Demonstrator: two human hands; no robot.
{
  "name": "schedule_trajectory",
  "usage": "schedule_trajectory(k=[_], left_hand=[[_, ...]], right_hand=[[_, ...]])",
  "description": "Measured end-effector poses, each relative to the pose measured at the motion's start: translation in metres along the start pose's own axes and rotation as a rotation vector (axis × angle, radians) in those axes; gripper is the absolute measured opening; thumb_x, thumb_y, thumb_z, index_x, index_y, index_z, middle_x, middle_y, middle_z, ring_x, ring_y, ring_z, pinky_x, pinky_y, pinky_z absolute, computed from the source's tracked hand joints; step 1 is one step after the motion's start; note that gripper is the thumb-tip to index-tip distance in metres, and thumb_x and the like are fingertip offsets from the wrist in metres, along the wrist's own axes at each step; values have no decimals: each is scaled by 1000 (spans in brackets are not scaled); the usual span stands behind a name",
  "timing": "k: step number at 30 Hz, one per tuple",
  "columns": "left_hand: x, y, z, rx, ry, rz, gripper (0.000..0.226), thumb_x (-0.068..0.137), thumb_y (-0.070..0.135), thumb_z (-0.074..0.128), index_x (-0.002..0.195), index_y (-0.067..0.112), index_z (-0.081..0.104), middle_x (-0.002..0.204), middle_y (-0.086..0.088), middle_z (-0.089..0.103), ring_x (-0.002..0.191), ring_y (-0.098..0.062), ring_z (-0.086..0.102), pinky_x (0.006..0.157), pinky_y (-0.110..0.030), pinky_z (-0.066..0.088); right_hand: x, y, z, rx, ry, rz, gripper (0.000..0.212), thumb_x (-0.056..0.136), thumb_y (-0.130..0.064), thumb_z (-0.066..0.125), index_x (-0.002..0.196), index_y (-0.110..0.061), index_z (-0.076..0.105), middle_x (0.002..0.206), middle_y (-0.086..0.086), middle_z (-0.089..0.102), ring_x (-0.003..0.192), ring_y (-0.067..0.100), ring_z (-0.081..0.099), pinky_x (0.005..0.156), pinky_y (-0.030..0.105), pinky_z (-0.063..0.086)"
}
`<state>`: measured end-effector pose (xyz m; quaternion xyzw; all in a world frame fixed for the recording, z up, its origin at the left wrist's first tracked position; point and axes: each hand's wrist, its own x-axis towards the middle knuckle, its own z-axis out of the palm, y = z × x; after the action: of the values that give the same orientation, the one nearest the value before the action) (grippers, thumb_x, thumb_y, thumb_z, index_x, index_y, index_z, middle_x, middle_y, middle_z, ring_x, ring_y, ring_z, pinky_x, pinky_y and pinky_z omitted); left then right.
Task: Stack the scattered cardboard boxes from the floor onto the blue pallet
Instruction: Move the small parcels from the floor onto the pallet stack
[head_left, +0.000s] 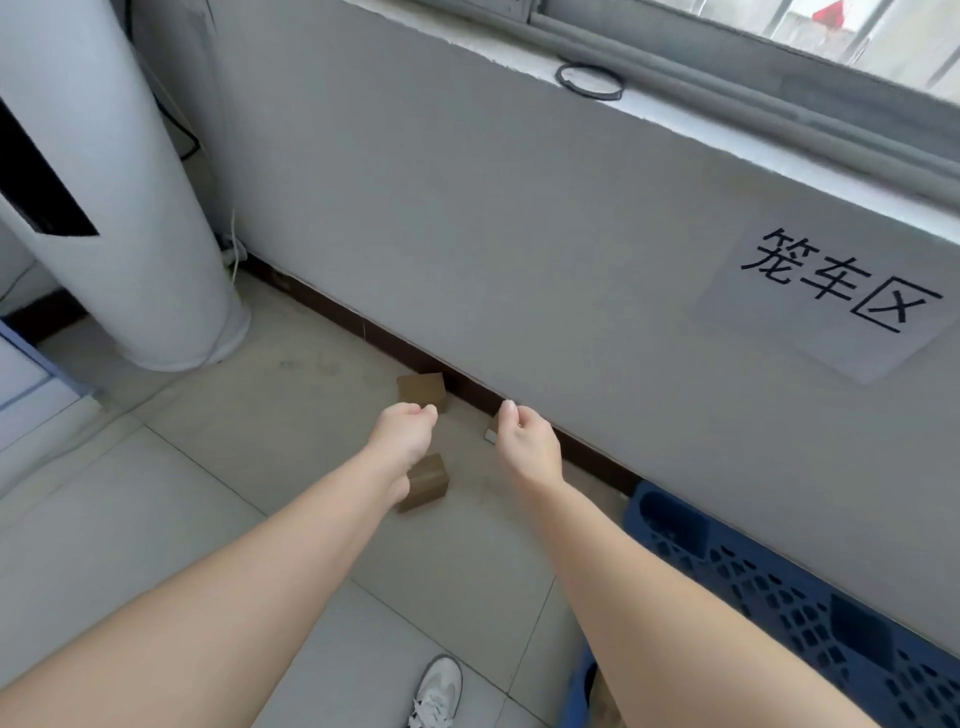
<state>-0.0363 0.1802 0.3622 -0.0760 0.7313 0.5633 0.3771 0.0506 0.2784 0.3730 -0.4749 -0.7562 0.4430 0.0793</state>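
Outstretched, left hand (402, 434) and right hand (527, 441) hover above cardboard boxes (428, 480) on the floor (156, 519), fingers (511, 410) loosely curled and empty, probably preparing to grasp.

white cylindrical unit (140, 208) standing left | paper sign (841, 291) on wall | black ring (589, 80) on windowsill | white sneaker (436, 691) on tiles

Grey plaster wall (467, 218), dark skirting board (363, 328), pale tiled floor (156, 519). Daylit window (831, 36) above a sill (727, 143); white cylindrical unit (130, 218) standing left.
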Motion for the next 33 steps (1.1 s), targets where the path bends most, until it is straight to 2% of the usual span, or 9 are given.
schedule_trajectory(k=[5, 7, 10, 13, 16, 18, 25, 30, 33], left_hand=[[72, 13, 12, 5, -3, 12, 43, 99, 28, 49, 139, 13, 46, 138, -1, 48, 130, -21, 43, 113, -41, 32], [100, 11, 15, 12, -6, 5, 38, 99, 27, 49, 134, 13, 50, 129, -1, 51, 126, -20, 44, 113, -40, 32], [140, 4, 19, 27, -28, -17, 25, 99, 28, 49, 120, 16, 57, 126, 1, 51, 123, -18, 45, 112, -38, 30], [188, -10, 24, 63, -27, -24, 41, 99, 27, 48, 138, 14, 46, 142, -1, 46, 133, -18, 41, 114, -38, 29], [237, -32, 29, 117, -35, -24, 42, 100, 24, 46, 140, 11, 44, 144, -4, 45, 134, -20, 39, 114, -38, 30], [272, -52, 31, 163, -42, -28, 41, 101, 23, 45, 140, 11, 45, 143, -5, 46, 133, -21, 41, 113, -38, 31], [387, -137, 33, 294, -91, -57, 36, 101, 21, 43, 135, 13, 51, 138, -4, 51, 128, -23, 46, 107, -33, 35], [460, -195, 30, 397, -76, -42, 34, 101, 16, 41, 133, 12, 54, 137, -5, 53, 127, -20, 46, 95, -21, 32], [493, -233, 31, 515, -142, -30, 37, 101, 14, 38, 136, 11, 51, 142, -4, 49, 131, -18, 42, 97, -21, 30]], right_hand=[[72, 4, 28, -1, -7, 63, 40, 101, -33, 30, 66, -15, 38, 68, -3, 46, 78, 21, 46, 70, 31, 35], [94, 8, 42, 19, -25, 86, 39, 101, -35, 29, 75, -12, 49, 80, -1, 55, 85, 21, 51, 75, 30, 37], [122, 18, 63, 32, -33, 138, 41, 102, -35, 28, 95, -8, 59, 89, -1, 57, 90, 20, 52, 78, 29, 36], [153, 35, 90, 36, -41, 196, 37, 102, -35, 28, 87, -13, 54, 80, -3, 53, 83, 19, 49, 75, 28, 35], [184, 59, 123, 47, -24, 236, 41, 102, -35, 28, 70, -16, 43, 66, -4, 45, 72, 20, 46, 68, 29, 34], [202, 78, 146, 48, -4, 255, 40, 103, -34, 28, 74, -16, 48, 69, -5, 49, 72, 18, 48, 69, 29, 33], [257, 154, 247, 121, -3, 381, 41, 103, -35, 29, 107, -10, 62, 107, 9, 65, 103, 28, 58, 88, 34, 42], [289, 218, 326, 116, -15, 407, 39, 103, -35, 28, 94, -13, 59, 92, 3, 60, 91, 26, 57, 74, 29, 38], [300, 251, 372, 123, -16, 414, 35, 103, -30, 29, 95, -12, 58, 101, 10, 62, 97, 29, 56, 75, 31, 36]])
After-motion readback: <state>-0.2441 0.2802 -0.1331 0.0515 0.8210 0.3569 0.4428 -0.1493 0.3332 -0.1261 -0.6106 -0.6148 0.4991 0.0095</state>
